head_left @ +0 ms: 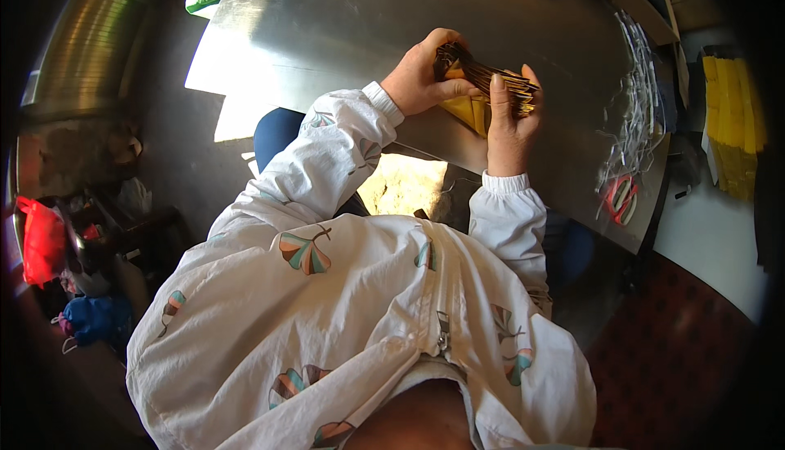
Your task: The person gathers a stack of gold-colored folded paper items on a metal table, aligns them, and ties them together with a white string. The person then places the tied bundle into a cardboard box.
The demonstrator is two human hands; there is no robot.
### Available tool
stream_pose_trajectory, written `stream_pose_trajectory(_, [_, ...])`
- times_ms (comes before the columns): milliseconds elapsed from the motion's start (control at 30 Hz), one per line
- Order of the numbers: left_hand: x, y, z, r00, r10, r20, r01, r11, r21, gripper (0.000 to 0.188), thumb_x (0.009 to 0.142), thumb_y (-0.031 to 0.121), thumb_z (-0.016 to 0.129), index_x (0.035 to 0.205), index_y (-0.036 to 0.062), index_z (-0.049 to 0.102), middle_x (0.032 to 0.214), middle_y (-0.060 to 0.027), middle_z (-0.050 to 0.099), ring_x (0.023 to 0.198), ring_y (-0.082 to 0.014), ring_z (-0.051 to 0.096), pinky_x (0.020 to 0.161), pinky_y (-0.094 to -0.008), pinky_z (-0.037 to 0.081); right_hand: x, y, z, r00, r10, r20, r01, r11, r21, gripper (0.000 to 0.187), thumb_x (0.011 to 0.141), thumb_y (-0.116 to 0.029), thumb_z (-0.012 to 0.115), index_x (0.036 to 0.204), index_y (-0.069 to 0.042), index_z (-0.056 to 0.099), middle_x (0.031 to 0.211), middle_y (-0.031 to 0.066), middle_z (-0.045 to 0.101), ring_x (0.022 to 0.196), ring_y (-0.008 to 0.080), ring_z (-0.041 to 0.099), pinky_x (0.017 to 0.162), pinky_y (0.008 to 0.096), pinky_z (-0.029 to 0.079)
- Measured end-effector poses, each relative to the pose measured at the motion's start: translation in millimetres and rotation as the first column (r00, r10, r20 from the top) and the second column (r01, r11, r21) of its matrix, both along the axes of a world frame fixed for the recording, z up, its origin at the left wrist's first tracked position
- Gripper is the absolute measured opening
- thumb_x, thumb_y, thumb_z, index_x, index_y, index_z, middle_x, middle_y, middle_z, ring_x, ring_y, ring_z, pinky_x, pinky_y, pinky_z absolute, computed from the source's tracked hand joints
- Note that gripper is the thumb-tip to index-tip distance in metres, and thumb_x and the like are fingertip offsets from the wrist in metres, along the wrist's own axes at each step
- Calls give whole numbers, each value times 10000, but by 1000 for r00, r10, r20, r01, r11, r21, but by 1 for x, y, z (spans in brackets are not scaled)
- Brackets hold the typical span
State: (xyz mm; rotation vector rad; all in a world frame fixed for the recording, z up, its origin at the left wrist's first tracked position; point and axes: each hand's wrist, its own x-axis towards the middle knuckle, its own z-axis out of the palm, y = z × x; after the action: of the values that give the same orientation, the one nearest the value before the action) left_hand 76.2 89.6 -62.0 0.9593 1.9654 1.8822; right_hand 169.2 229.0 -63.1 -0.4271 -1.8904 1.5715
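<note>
Both hands grip a thick stack of folded golden paper (489,79) above the near edge of the metal table. My left hand (419,76) wraps around the stack's left end, its thumb lying across the front. At the other end my right hand (513,127) is closed on the stack, with the thumb up against the layered edges and fingers behind. Many thin dark-and-gold layers show along the top. A smooth golden face (468,111) points down between the hands. The fingers behind the stack are partly hidden.
Under my hands stretches the shiny metal table (327,33). A bundle of white strings (638,94) lies at its right, with red-handled scissors (623,200) at the near end. Further right is a yellow stack (730,115). A red bag (42,241) sits at far left.
</note>
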Motion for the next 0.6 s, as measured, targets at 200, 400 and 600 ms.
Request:
stream_pose_trajectory(200, [27,35,5,861,505,66,-505,863,-17,517,774,165,764,1153,-8,457,914,-103,633,836,-156,633,739,-267,528,-19,-5,8,990,-88,-111,93,995,35,287,833,-207,711,1005,4,617,890,65,637,761,138,607,696,270,518])
stream_pose_trajectory(400, [7,44,5,814,552,-180,-554,831,41,470,789,151,699,1167,-7,468,939,-142,661,809,-167,656,707,-274,537,-34,17,11,992,-75,-97,99,960,264,264,820,-151,689,1024,6,631,931,93,665,784,149,629,704,280,525])
stream_pose_trajectory(600, [5,49,-2,812,583,-24,-583,812,-10,455,795,148,657,1174,-17,467,938,-131,661,797,-175,652,723,-286,534,-38,15,-4,990,-117,-83,127,983,135,301,798,-191,718,1019,-4,636,916,101,665,776,172,635,710,295,525])
